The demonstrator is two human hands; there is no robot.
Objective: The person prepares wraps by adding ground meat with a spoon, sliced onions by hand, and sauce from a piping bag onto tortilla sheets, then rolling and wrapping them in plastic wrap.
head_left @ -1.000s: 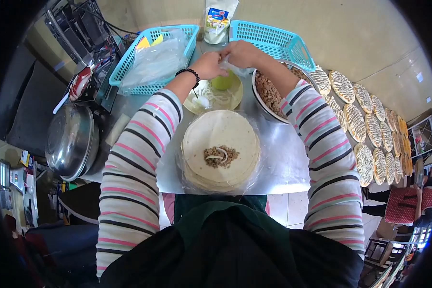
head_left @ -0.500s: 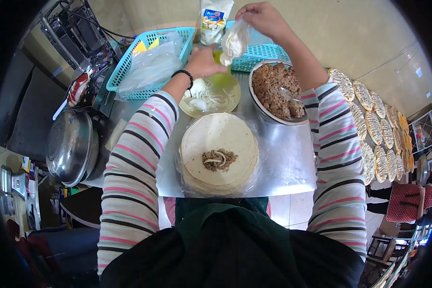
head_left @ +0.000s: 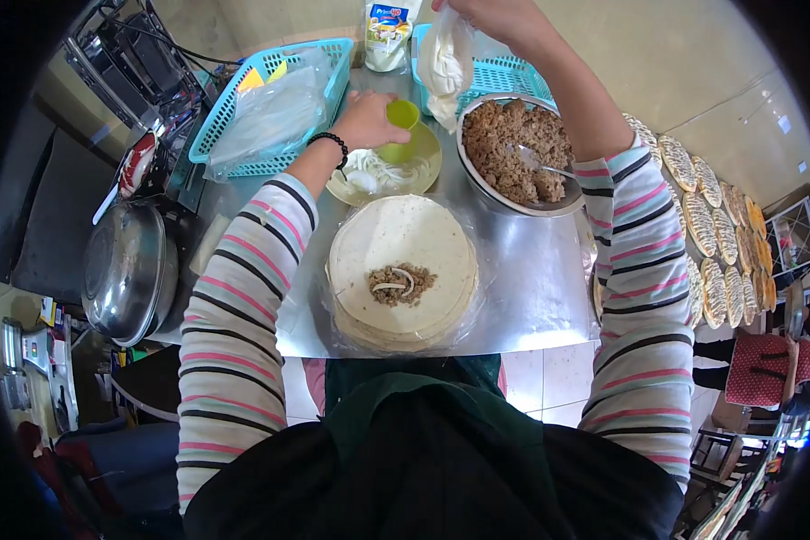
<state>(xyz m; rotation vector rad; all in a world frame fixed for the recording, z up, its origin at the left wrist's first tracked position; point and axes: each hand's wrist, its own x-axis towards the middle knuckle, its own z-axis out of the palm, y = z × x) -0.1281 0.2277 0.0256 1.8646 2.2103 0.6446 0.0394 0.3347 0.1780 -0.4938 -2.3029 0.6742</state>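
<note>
At the top, my right hand (head_left: 490, 16) grips the gathered end of a clear plastic piping bag (head_left: 445, 72) holding a white creamy filling. The bag hangs tip down, left of the meat bowl. My left hand (head_left: 367, 120) is around the side of a yellow-green cup (head_left: 405, 115), thumb in front. Under the cup, a pale yellow plate (head_left: 430, 166) bears sliced white onion (head_left: 373, 171). Nearer me lies a stack of flat tortillas (head_left: 405, 229); the top one carries cooked ground meat (head_left: 402, 284) with a curved onion strip on it.
A metal bowl (head_left: 549, 211) of ground meat with a spoon stands right. Behind are a turquoise basket (head_left: 337, 81) with plastic bags, another basket (head_left: 513, 76) and a white pouch (head_left: 388, 36). A lidded pot (head_left: 128, 270) sits left; several topped flatbreads (head_left: 697, 220) lie right.
My right hand and the piping bag have moved up and away from the cup, so the bag now hangs apart from it. My left hand stays by the cup. The view has shifted slightly.
</note>
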